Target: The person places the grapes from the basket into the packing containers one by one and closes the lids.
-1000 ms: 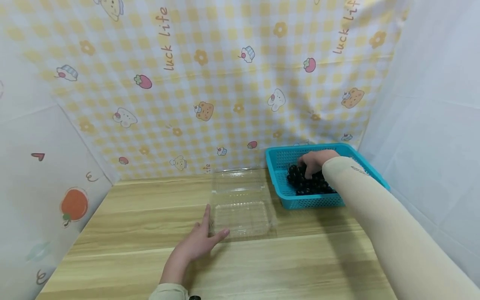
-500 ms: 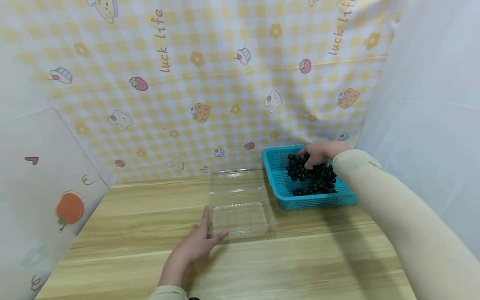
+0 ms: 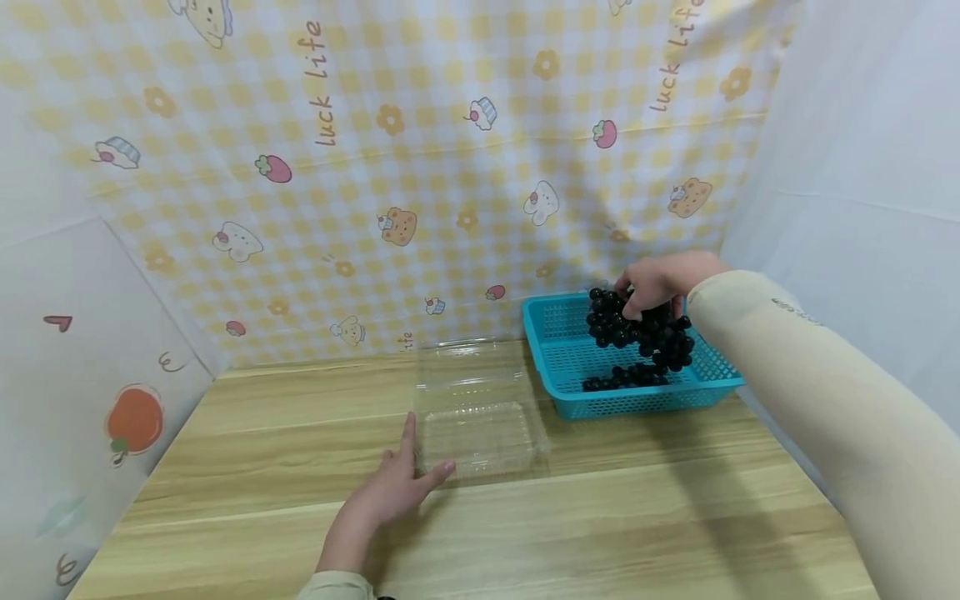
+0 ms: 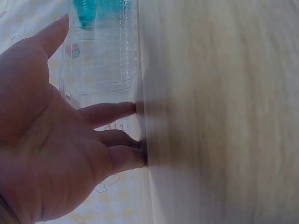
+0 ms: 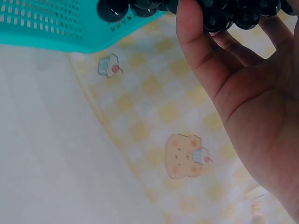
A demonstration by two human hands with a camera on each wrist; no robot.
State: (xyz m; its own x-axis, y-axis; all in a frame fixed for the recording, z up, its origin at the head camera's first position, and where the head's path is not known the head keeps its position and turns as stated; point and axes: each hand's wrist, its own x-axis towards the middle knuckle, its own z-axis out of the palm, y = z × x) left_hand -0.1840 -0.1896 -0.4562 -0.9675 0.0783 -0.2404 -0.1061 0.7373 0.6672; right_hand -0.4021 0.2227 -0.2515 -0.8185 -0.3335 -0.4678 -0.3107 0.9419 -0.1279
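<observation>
My right hand (image 3: 658,282) grips a bunch of black grapes (image 3: 641,329), raised above the blue plastic basket (image 3: 558,354). In the right wrist view, the thumb and fingers of the right hand (image 5: 252,88) curl round the dark, shiny grapes (image 5: 217,14). More black grapes (image 3: 626,377) lie on the basket floor beneath. A clear plastic clamshell box (image 3: 480,437) lies unfolded on the table, left of the basket. My left hand (image 3: 390,492) rests at its near left corner, thumb and index finger spread. In the left wrist view, the left hand's fingertips (image 4: 131,108) meet the tabletop beside the box.
The wood-grain table (image 3: 300,450) ends at the back against a yellow checked cloth (image 3: 337,208) with cartoon prints. White cloth walls (image 3: 855,208) close off both sides, the right one near the basket.
My right hand has lifted the bunch of grapes up from the basket floor, moving slightly right and exposing the grapes left below. My left hand stays in place by the clear box.
</observation>
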